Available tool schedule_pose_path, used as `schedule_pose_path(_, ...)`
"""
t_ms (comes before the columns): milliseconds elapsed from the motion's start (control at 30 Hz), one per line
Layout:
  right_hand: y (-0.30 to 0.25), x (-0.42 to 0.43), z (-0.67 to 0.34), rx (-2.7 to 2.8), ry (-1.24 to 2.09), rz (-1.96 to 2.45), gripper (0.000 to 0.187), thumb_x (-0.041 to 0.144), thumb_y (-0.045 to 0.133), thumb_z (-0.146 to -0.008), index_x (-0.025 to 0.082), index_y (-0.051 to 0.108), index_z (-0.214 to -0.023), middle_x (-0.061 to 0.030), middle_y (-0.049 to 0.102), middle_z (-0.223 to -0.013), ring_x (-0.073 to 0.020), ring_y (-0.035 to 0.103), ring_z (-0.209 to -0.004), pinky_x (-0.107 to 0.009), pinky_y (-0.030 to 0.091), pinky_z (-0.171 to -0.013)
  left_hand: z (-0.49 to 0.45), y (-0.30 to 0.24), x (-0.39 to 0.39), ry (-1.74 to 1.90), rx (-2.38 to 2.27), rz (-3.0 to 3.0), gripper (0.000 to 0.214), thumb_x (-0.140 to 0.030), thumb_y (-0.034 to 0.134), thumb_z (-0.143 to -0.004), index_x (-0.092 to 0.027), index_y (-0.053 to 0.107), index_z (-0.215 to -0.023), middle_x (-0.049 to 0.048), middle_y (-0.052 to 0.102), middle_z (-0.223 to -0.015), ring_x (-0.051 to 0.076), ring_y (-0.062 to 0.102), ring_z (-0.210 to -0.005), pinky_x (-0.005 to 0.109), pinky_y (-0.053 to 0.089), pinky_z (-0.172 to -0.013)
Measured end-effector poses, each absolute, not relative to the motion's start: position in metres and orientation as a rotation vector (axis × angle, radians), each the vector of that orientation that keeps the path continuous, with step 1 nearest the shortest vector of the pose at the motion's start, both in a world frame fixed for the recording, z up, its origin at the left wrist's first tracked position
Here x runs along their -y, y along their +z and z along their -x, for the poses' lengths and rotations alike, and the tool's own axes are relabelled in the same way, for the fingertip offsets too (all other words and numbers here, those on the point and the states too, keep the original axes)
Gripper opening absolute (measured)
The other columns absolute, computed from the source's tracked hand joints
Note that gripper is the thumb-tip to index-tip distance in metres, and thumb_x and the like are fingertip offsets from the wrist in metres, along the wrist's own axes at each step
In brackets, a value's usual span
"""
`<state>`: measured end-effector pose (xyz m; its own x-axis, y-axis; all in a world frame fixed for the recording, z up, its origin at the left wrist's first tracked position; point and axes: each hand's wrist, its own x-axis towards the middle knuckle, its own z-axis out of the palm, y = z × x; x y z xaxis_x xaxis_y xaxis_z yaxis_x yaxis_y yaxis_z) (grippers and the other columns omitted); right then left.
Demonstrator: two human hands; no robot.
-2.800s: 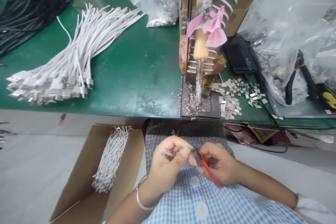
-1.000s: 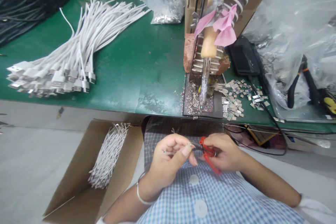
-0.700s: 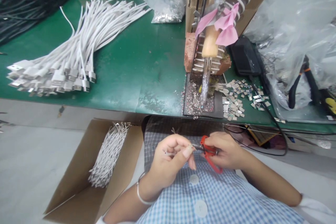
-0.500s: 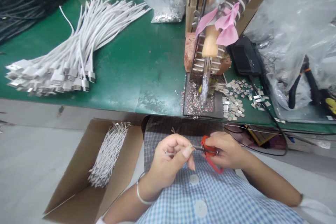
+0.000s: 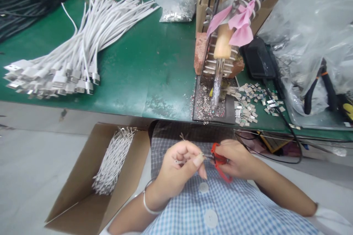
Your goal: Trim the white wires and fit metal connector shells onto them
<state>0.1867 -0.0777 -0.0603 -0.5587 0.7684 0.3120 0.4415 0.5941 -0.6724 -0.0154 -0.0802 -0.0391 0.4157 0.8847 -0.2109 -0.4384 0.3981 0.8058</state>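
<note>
In my lap, over a blue checked apron (image 5: pixel 234 198), both of my hands work close together. My left hand (image 5: pixel 179 172) is closed, with thumb and forefinger pinching the end of a thin white cable (image 5: pixel 179 162); most of the cable is hidden inside my fingers. Fine strands (image 5: pixel 182 137) stick up behind that hand. My right hand (image 5: pixel 238 159) grips red-handled scissors (image 5: pixel 226 175), fingers around the handles. Their blades point left and meet the cable end at my left fingertips. Whether the blades are closed on it I cannot make out.
A soldering iron (image 5: pixel 223 46) hangs tip-down above the bench (image 5: pixel 138 80), beside small metal connectors (image 5: pixel 246 114). White USB cables (image 5: pixel 91 40) lie at left. A cardboard box (image 5: pixel 129 169) below holds more cables. Pliers (image 5: pixel 328 86) and plastic bags (image 5: pixel 311 18) are at right.
The scissors have tilted slightly, and their blades catch more light at my left fingertips. Both hands otherwise keep their places and grips; the view has shifted a little.
</note>
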Motion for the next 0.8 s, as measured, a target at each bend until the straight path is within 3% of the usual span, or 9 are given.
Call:
schedule_pose_path(233,-0.069,0.085,-0.171,1.985,0.830,0.957,0.015,0.023,0.056,-0.085,0.022,0.046,-0.074,0.0063,0.046,-0.052,-0.0100,0.038,-0.046,-0.023,0.028,-0.048,0.011,-0.031,0.079,0.931,-0.617,-0.542,0.021,-0.032,0.075,-0.080,-0.014,0.063,-0.076,0.0003,0.071,-0.056,0.010,0.066,-0.048,0.017,0.052,-0.051)
schedule_pose_path(533,-0.068,0.100,-0.147,1.797,1.126,0.990,0.020,0.030,0.051,-0.090,0.023,0.038,-0.078,0.0117,0.043,-0.049,-0.0034,0.034,-0.037,-0.013,0.028,-0.038,0.012,-0.043,0.080,1.082,-0.652,-0.710,0.012,-0.028,0.071,-0.084,-0.017,0.068,-0.089,0.0017,0.077,-0.071,0.014,0.072,-0.064,0.021,0.059,-0.060)
schedule_pose_path(667,-0.066,0.096,-0.159,1.808,1.145,1.033,0.015,0.028,0.055,-0.087,0.021,0.045,-0.078,0.0077,0.048,-0.053,-0.0050,0.040,-0.041,-0.014,0.033,-0.040,0.013,-0.039,0.080,1.092,-0.653,-0.706,0.006,-0.023,0.066,-0.088,-0.017,0.066,-0.089,-0.0008,0.076,-0.069,0.011,0.071,-0.062,0.019,0.058,-0.061)
schedule_pose_path(800,-0.059,0.085,-0.175,1.890,1.036,1.015,0.011,0.027,0.061,-0.080,0.020,0.053,-0.079,0.0045,0.052,-0.055,-0.0083,0.043,-0.046,-0.019,0.036,-0.045,0.013,-0.034,0.080,1.072,-0.757,-0.738,0.014,-0.028,0.068,-0.086,-0.015,0.064,-0.084,-0.0004,0.073,-0.060,0.010,0.068,-0.053,0.019,0.055,-0.056)
